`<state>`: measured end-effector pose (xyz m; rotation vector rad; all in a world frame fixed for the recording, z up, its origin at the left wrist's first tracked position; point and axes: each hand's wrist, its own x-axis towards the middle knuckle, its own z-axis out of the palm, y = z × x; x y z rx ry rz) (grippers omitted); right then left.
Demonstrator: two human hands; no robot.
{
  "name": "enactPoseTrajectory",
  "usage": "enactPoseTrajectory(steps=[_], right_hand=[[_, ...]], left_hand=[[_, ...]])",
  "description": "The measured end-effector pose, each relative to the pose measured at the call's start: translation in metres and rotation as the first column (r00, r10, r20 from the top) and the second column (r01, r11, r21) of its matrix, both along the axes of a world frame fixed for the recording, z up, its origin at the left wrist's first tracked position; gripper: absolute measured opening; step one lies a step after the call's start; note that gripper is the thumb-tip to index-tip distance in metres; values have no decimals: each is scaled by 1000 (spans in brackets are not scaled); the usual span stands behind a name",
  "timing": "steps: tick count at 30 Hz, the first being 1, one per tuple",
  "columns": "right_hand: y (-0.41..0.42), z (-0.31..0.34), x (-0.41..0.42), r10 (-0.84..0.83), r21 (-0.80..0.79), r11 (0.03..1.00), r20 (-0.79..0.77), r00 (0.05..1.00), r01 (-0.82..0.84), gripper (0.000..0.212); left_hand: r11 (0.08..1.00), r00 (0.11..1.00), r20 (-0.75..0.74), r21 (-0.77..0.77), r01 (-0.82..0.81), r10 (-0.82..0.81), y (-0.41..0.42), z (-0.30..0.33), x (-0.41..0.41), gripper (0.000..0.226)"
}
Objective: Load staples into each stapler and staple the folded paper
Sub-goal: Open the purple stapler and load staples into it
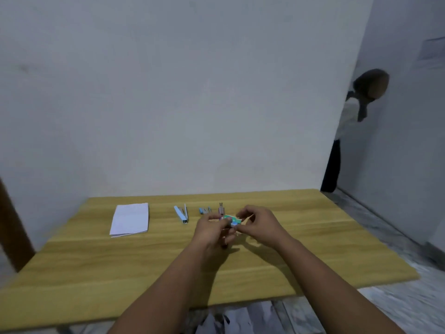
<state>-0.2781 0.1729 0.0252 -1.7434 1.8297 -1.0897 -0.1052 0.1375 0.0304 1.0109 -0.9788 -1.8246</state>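
Observation:
A small green staple box [232, 220] is pinched between my left hand [212, 231] and my right hand [258, 225], just above the wooden table [120, 266]. Behind my hands lie three small staplers in a row. A light blue stapler [181, 214] lies swung open. A smaller blue stapler [204, 210] lies to its right. A pinkish stapler [221, 209] is partly hidden by my left fingers. A stack of folded white paper [131, 219] lies flat at the left of the table.
A grey wall stands right behind the table's far edge. At the far right a person [349, 126] stands partly behind the wall corner. A dark wooden post [12, 227] rises at the left. Crumpled paper [231, 321] lies on the floor below the near edge.

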Motion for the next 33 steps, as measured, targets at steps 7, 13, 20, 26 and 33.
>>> enactPoseTrajectory(steps=[7, 13, 20, 26, 33], right_hand=[[-7, 3, 43, 73, -81, 995, 157, 985, -61, 15], [-14, -9, 70, 80, -94, 994, 190, 979, -63, 14], [-11, -21, 78, 66, -85, 995, 135, 989, -54, 23], [-11, -16, 81, 72, -145, 987, 23, 997, -68, 9], [-16, -14, 80, 54, -92, 994, 19, 998, -52, 13]], left_hand=[[984, 982, -88, 75, -160, 166, -7, -8, 40, 15], [984, 980, -86, 43, -175, 178, -6, -17, 62, 11], [965, 962, -73, 17, -261, 262, -13, -24, 72, 13], [965, 963, -60, 20, -263, 264, -16, -29, 74, 8], [966, 964, -69, 47, -255, 258, -22, -31, 76, 8]])
